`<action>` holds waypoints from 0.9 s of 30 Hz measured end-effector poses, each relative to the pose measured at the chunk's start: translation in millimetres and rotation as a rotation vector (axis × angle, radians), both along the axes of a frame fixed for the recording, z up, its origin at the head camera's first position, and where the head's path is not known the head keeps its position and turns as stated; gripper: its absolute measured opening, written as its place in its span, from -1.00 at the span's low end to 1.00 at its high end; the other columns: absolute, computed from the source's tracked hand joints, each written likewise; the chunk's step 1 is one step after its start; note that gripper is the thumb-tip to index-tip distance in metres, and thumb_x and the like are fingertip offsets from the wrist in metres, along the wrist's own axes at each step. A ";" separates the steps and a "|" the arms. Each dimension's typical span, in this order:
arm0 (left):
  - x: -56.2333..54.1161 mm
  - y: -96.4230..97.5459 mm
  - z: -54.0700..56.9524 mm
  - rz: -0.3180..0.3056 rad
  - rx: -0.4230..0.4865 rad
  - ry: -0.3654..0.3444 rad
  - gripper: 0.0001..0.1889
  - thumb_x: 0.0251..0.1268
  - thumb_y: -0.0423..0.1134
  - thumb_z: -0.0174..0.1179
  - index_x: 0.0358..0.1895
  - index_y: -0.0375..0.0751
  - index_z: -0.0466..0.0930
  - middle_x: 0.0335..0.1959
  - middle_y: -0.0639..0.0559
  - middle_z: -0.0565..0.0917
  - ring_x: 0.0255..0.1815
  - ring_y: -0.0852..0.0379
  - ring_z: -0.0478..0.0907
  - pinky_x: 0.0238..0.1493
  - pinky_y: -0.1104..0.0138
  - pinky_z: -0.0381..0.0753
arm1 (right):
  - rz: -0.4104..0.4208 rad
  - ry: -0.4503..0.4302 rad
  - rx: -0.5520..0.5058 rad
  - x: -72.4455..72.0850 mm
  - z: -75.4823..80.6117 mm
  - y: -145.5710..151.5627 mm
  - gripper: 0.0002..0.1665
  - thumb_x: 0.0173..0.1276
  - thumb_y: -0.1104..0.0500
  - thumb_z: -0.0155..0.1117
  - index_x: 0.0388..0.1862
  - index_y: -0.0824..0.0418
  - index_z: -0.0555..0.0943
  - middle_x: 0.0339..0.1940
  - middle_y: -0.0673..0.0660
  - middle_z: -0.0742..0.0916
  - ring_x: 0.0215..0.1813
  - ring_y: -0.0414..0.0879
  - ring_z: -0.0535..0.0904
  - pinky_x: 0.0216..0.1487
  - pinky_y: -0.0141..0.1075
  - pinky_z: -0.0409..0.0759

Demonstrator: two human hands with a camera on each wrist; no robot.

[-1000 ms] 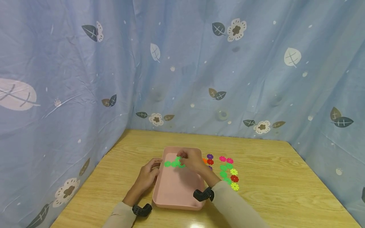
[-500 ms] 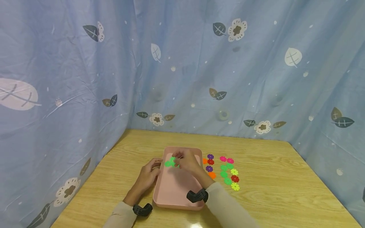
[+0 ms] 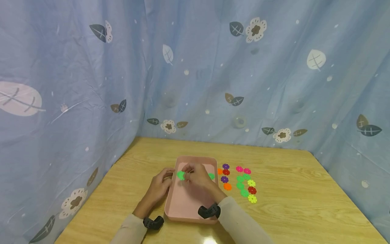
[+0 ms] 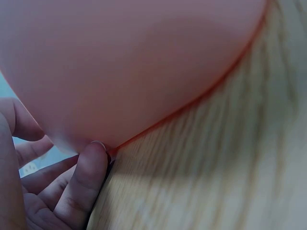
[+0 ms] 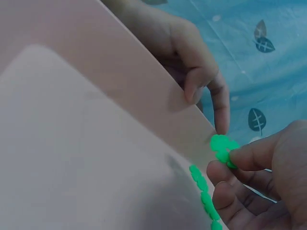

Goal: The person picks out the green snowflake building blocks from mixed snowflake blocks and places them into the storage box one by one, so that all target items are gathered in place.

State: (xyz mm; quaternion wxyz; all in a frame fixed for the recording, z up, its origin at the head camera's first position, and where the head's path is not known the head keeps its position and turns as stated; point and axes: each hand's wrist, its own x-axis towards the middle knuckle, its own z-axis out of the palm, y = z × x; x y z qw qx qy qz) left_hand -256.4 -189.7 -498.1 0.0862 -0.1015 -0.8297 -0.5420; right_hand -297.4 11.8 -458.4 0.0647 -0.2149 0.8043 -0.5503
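Observation:
A pink rectangular tray [image 3: 192, 203] lies on the table. Over its far left part, my right hand [image 3: 197, 175] pinches a green flower-shaped plastic disc [image 5: 221, 147] between thumb and fingers. Below that disc, a row of green discs [image 5: 206, 199] lies on the tray floor, partly hidden by the hand. Farther right in the tray sits another green disc [image 3: 211, 176]. My left hand [image 3: 159, 183] holds the tray's left side, fingers bent at the rim and the thumb [image 4: 86, 175] against the outer wall.
Right of the tray lie loose flower discs in several colours: purple [image 3: 225, 166], orange [image 3: 227, 186], pink [image 3: 239, 169], green [image 3: 240, 185], red [image 3: 252, 190] and yellow [image 3: 252, 198]. A blue patterned curtain [image 3: 207, 74] surrounds the wooden table [image 3: 292, 196] at the back and sides.
My right hand has moved left over the tray with the green disc, uncovering a green disc at the tray's right and the purple and orange discs beside it. My left hand has stayed at the tray.

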 end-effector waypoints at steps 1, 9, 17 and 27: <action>-0.2 0.0 0.5 0.004 -0.006 0.006 -0.55 0.33 -0.41 0.02 0.27 -0.13 0.55 0.14 -0.18 0.69 0.14 -0.11 0.68 0.10 0.06 0.65 | -0.001 0.001 0.009 -0.5 -0.4 -0.2 -0.83 0.36 0.41 0.23 -0.11 0.34 0.68 -0.34 0.13 0.69 -0.38 0.12 0.70 -0.48 -0.28 0.61; -0.2 -0.7 2.0 -0.022 0.017 -0.004 -0.55 0.35 -0.41 0.03 0.29 -0.19 0.53 0.14 -0.24 0.68 0.06 -0.11 0.72 0.00 0.12 0.71 | 0.034 0.071 0.086 -3.1 -7.7 -1.3 -0.84 0.31 0.44 0.26 -0.16 0.34 0.69 -0.40 0.09 0.68 -0.48 0.01 0.68 -0.55 -0.31 0.60; 0.5 -0.2 1.9 -0.039 0.050 -0.024 -0.56 0.36 -0.41 0.03 0.29 -0.20 0.52 0.16 -0.29 0.66 0.02 -0.13 0.73 -0.10 0.21 0.74 | 0.021 0.097 0.135 -0.3 -6.9 -3.0 -0.90 0.30 0.39 0.32 -0.20 0.33 0.69 -0.44 0.04 0.68 -0.54 -0.18 0.62 -0.49 -0.33 0.62; 1.8 -0.7 3.8 -0.057 0.063 -0.045 -0.55 0.37 -0.40 0.02 0.32 -0.23 0.49 0.19 -0.31 0.63 0.04 -0.16 0.72 -0.12 0.24 0.74 | -0.008 0.073 0.170 1.0 -6.6 -3.8 -0.86 0.28 0.37 0.37 -0.17 0.36 0.69 -0.40 0.03 0.71 -0.45 -0.18 0.66 -0.33 -0.34 0.65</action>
